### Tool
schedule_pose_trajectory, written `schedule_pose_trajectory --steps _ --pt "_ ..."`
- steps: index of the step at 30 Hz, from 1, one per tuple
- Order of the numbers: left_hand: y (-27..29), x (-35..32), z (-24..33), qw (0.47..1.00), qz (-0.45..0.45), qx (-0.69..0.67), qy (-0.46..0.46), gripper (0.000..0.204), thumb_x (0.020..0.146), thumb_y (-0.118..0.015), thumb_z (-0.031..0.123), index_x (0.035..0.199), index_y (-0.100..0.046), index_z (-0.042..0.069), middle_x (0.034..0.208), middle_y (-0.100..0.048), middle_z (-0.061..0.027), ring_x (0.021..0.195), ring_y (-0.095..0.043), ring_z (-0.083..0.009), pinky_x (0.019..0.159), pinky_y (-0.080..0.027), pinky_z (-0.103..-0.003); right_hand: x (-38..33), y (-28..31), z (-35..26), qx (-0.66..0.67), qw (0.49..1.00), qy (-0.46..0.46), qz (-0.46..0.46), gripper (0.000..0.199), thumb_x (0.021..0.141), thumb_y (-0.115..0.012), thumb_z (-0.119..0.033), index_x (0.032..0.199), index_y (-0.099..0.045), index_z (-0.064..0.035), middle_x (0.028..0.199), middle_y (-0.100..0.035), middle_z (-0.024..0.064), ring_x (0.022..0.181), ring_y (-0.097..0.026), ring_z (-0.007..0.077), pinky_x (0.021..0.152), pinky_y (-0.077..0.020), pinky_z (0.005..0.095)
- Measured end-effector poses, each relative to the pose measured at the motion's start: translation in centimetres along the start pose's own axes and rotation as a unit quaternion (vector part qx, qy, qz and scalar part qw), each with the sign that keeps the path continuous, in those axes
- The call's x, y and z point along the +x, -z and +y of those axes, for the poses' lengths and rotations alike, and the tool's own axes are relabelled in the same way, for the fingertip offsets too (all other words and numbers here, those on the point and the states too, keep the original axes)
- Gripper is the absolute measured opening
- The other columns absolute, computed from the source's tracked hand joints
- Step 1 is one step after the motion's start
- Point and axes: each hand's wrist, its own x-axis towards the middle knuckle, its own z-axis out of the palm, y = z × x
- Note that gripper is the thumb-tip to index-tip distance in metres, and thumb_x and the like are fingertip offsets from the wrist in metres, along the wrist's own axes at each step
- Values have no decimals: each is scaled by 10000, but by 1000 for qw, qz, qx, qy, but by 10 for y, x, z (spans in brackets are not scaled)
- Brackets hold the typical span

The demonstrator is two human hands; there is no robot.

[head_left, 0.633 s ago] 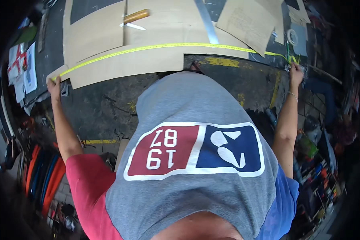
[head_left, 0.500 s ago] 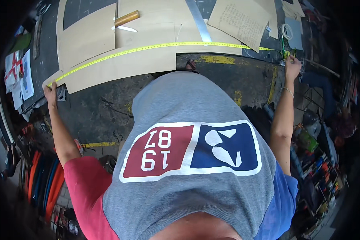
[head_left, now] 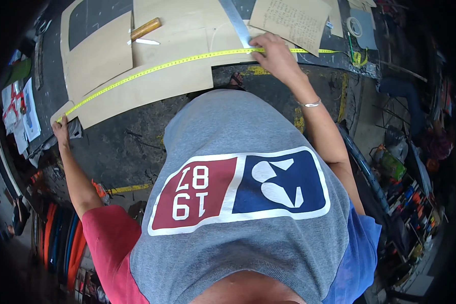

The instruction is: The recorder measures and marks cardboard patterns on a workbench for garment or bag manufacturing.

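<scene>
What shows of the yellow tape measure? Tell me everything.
The yellow tape measure is a long, thin strip with dark markings; metal or plastic, I cannot tell. It stretches across the brown cardboard, curving gently in this wide view. The left hand holds its left end at the cardboard's edge; the right hand touches it near the lower end of the metal ruler, and beyond that the strip runs on to the right.

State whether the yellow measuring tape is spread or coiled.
Mostly spread: the yellow tape runs across the brown sheets, from the left hand past the right hand.
</scene>
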Motion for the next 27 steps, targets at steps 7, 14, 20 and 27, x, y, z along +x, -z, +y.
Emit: schedule_pose_trajectory --steps 7,14,20,27 --pt "-9 11 -3 994 -16 -88 65 362 1021 -520 289 1377 -564 243 1078 -499 -184 1060 -474 -371 971 -401 -429 3 0 -4 -4 999 -32 -44 191 840 -666 -140 1018 -658 -68 923 -668 92 984 -611 288 902 -477 422" --pt "-9 6 -3 998 -52 -29 30 398 1037 -474 243 1428 -513 306 1124 -497 -188 1097 -468 -388 996 -391 -440 -5 -3 -3 -29 999 45 -3 143 831 -664 -143 948 -652 -60 893 -661 97 963 -612 290 908 -469 417" --pt "-16 11 9 988 -87 -93 85 471 1003 -474 119 1452 -486 262 1195 -491 -242 1165 -470 -422 1023 -391 -441 -23 17 5 158 983 -72 -67 173 905 -684 -152 1008 -642 -20 918 -691 108 865 -672 204 803 -526 335" --pt "25 -1 -18 997 -77 14 -24 419 1014 -421 198 1402 -542 300 1315 -439 -304 1228 -431 -483 1052 -393 -481 -22 16 30 181 965 -156 -103 174 905 -712 -166 990 -686 -17 878 -707 81 827 -658 152 801 -523 306"
